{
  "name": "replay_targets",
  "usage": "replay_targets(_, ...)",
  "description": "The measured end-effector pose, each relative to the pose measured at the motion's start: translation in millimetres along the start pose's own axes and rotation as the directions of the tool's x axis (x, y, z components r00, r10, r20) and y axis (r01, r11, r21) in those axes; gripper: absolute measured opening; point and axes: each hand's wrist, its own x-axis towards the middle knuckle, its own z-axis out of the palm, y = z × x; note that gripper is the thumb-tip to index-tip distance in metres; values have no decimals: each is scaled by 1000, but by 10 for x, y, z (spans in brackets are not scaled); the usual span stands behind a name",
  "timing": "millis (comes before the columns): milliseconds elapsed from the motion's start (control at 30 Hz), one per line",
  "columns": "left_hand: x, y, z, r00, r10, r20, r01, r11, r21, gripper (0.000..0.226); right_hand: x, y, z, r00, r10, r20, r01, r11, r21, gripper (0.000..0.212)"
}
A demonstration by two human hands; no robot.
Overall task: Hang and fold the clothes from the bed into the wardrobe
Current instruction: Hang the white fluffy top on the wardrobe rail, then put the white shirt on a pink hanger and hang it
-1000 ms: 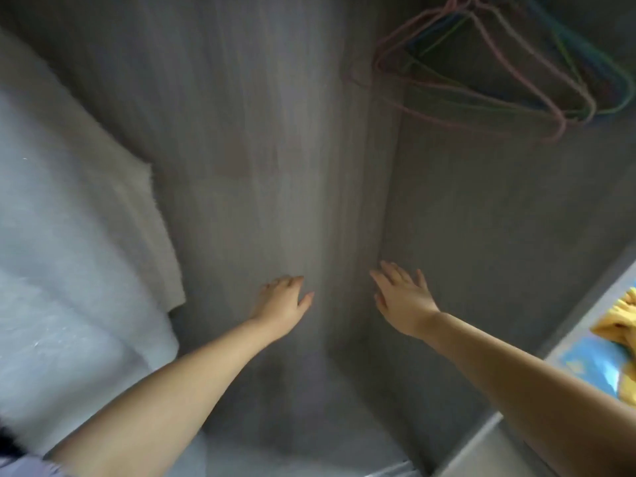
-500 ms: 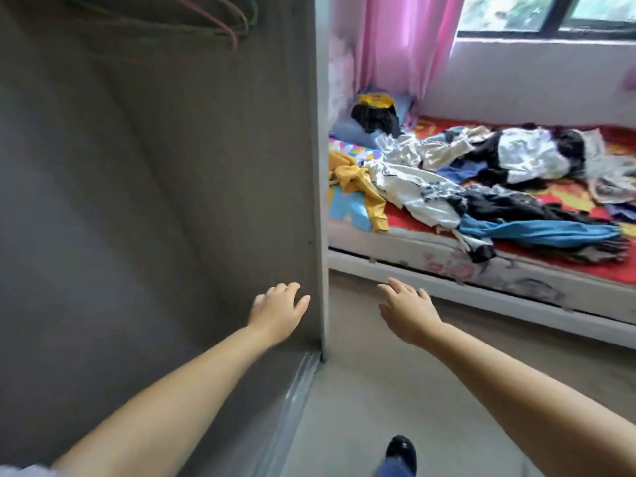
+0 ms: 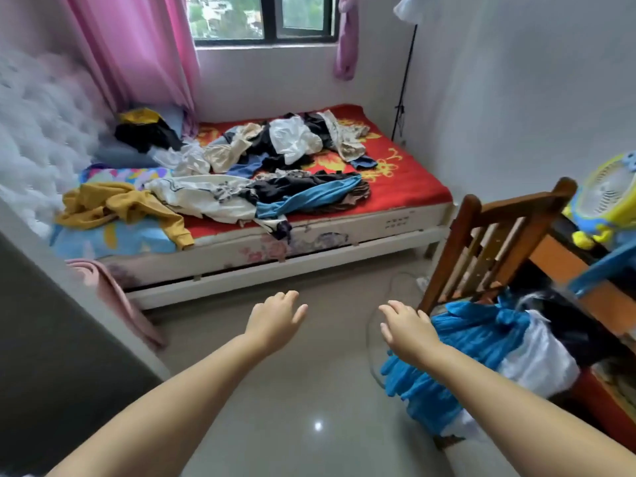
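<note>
Both hands are held out over the floor with fingers relaxed and loosely spread — the left hand (image 3: 275, 318) and the right hand (image 3: 406, 327), nothing gripped. Beyond them, the clothes (image 3: 261, 166) are heaped in a rumpled tangle — white, black, blue, mustard — across the red-sheeted bed (image 3: 406, 187).

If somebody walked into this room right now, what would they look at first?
Probably the big messy heap of clothes spread over the bed with the bright red sheet, under the window. Next, the pink curtain hanging at the bed's left end, and the person's empty left hand and right hand stretched out over the shiny floor.
</note>
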Motion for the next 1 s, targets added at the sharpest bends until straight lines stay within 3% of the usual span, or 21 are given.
replay_targets(300, 446, 2221, 759, 949, 265, 170, -266, 964, -18, 48, -843, 2294, 62, 925, 363, 115, -366, 930, 14, 44)
replay_targets(700, 1496, 3820, 1526, 772, 475, 422, -536, 844, 30, 43, -842, 3686, 385, 785, 565, 253, -614, 763, 201, 42)
replay_targets(1000, 2668, 4945, 2169, 669, 472, 574, -540, 840, -61, 41, -124, 4780, 659, 662, 665, 345, -744, 531, 405, 47)
